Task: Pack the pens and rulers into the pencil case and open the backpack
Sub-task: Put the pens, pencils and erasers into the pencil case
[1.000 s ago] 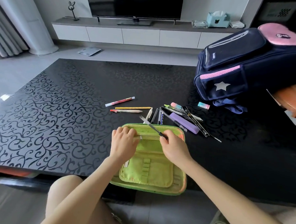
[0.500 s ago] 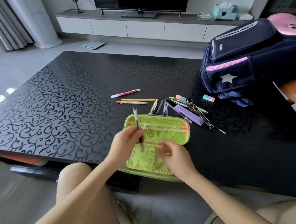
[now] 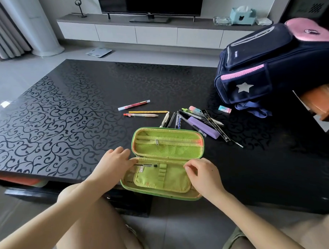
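Fingers (image 3: 126, 157) of the left hand (image 3: 114, 164) pressed together, laid over the rear end of a slim black pen (image 3: 145, 165); could not tell whether pinched or merely pushed, thumb hidden. Fingers (image 3: 189, 168) of the right hand (image 3: 203, 176) curled at the right end of the inner flap, apparently steadying it; grip not clear either.

Judged as an early packing step: feeding one pen into the elastic loops of the open lime-green zip pencil case (image 3: 134, 138), set at the 6 o'clock edge of the glossy black patterned worktop (image 3: 66, 118). Lay flat in the near half of the case, long axis along the 9-to-3 line, leading end toward 3 o'clock at the first loop, rear end at 9 o'clock under the left fingertips.

Next, probably: a slide toward 3 o'clock, kept level with the loops, then a reach to 12 o'clock for the loose heap of pens (image 3: 175, 120) and the black ruler (image 3: 215, 125) just beyond the case.

Left for later, at 2 o'clock: navy and pink backpack (image 3: 270, 74), zips seemingly shut, well apart from both hands.
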Available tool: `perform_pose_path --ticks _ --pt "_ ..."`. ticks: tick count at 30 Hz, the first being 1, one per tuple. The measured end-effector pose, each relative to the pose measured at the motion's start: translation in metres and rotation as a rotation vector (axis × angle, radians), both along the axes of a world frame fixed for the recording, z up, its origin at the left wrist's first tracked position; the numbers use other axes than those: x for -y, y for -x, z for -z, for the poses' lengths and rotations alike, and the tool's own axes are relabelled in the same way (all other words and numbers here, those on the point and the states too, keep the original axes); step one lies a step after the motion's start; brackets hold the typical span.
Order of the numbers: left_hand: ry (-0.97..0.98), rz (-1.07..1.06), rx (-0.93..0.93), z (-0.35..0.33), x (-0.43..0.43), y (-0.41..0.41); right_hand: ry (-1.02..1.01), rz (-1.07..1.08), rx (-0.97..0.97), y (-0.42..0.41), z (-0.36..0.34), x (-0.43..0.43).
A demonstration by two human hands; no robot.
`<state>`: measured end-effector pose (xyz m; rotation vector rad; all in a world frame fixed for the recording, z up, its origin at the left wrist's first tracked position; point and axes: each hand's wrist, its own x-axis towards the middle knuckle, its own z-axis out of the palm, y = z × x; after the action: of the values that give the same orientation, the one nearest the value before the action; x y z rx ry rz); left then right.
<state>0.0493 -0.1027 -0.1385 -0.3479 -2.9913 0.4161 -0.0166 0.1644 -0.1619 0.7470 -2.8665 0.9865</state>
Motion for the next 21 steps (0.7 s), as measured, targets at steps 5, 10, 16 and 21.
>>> perform_pose_path --ticks 5,10,16,21 --pt "0.074 0.026 0.071 0.002 -0.008 0.008 0.014 -0.019 -0.028 0.003 0.003 0.001" --pt "-0.036 0.137 0.027 0.007 -0.022 0.019 0.007 -0.066 -0.095 0.006 0.014 0.002" --pt "-0.428 0.164 0.012 0.018 -0.048 0.034 0.015 -0.051 -0.127 0.009 0.024 0.003" --pt "-0.812 -0.115 0.053 0.023 -0.044 0.032 0.003 -0.015 -0.045 0.013 0.01 0.004"
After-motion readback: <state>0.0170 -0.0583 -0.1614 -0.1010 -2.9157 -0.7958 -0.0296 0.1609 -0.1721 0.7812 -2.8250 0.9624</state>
